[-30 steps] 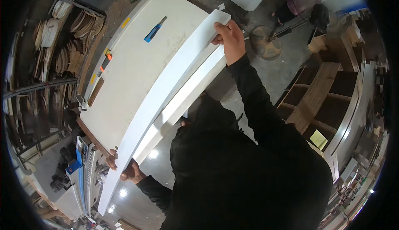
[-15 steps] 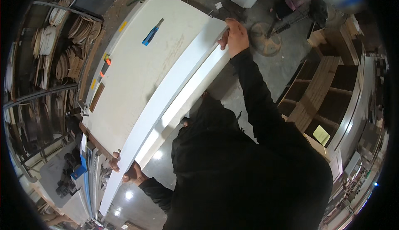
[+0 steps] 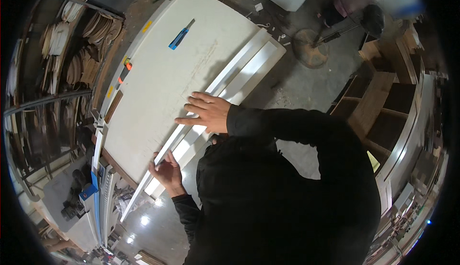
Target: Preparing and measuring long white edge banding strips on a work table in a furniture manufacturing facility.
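Note:
A long narrow white strip [image 3: 235, 67] lies slanting along the near side of the cream-topped table [image 3: 158, 88], its lower-left end sticking out past the table's corner. My left hand [image 3: 167, 171] is closed round the strip near that end, thumb and fingers on either side. Farther up, my right hand [image 3: 208, 113] rests across the strip with its fingers stretched out and apart. A second white strip [image 3: 254, 66] runs beside it, nearer the table's edge. On the tabletop lies a blue utility knife [image 3: 179, 38] with its blade out.
An orange-and-black tool [image 3: 125, 72] and a brown wood piece [image 3: 113, 107] lie along the table's far-left edge. Shelves of curved wooden pieces [image 3: 98, 30] stand at the left. A pedestal fan [image 3: 373, 20] and a wooden compartment frame [image 3: 373, 102] are at the right.
The strip has gone from being held up, broad face showing, to lying along the table, narrow side showing. My right hand has left its far end and slid down to its middle.

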A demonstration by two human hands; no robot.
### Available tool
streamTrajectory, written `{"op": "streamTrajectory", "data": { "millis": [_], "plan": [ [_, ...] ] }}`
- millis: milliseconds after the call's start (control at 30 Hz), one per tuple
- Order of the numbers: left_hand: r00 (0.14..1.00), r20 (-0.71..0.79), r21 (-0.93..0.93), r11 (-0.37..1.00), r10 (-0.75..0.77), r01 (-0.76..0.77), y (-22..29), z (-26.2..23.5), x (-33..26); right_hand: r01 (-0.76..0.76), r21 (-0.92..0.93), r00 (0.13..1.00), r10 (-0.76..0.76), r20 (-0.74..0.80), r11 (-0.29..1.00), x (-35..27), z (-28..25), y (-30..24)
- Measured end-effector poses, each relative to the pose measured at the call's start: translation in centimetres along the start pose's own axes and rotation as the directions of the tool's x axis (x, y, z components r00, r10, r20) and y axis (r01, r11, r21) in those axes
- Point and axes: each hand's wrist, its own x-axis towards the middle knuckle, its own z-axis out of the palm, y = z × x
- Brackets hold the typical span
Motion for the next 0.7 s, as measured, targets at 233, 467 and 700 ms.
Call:
{"op": "streamTrajectory", "data": {
  "millis": [233,467,700],
  "plan": [
    [0.925,-0.332,0.018,0.979,-0.185,0.202,-5.1,-3.0,2.7,-0.001,0.16,0.958,-0.045,0.282,0.987,-2.6,5.0,5.1],
    [0.863,-0.231,0.521,0.691,-0.45,0.5,-7.3,-8.2,4.7,-0.2,0.305,0.868,0.024,0.496,0.931,-6.5,9.3,8.3],
    [0.929,0.321,0.757,-0.639,0.185,-0.134,-5.5,-8.7,2.3,-0.243,0.375,0.873,0.033,0.487,0.894,-9.5,12.2,9.5]
  ]
}}
